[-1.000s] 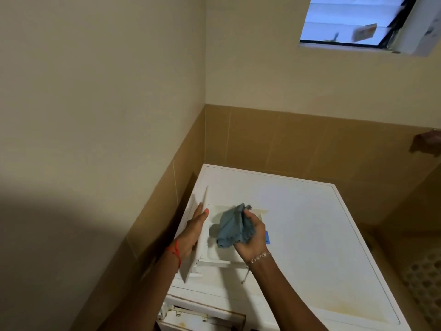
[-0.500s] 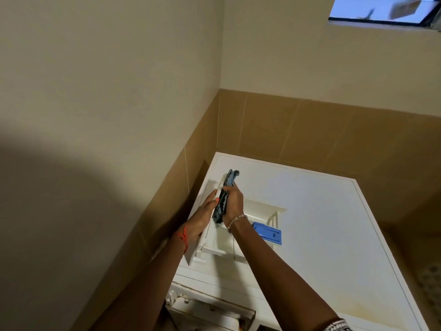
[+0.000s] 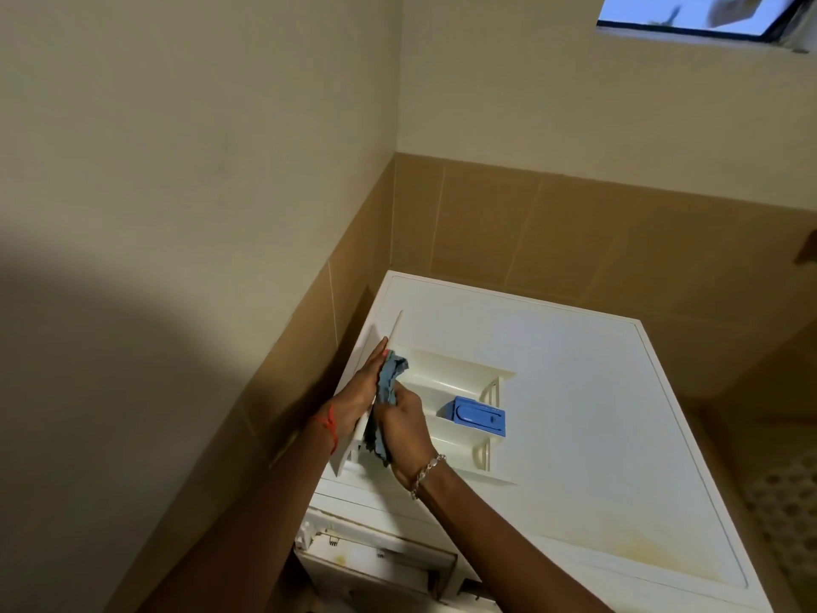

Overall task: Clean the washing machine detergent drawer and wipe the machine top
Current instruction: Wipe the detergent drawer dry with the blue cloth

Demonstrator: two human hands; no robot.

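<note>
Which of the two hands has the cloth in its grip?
The right hand, wearing the bracelet, holds the blue-grey cloth; the left hand lies flat against the drawer's front panel.

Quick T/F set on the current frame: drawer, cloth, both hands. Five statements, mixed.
1. The detergent drawer lies on the machine top. True.
2. The right hand grips the cloth. True.
3. The cloth lies spread flat on the machine top. False: it is bunched against the drawer's front panel.
4. The drawer holds nothing. False: a blue insert sits in it.
5. The left hand presses flat on the front panel's outer side. True.
</note>
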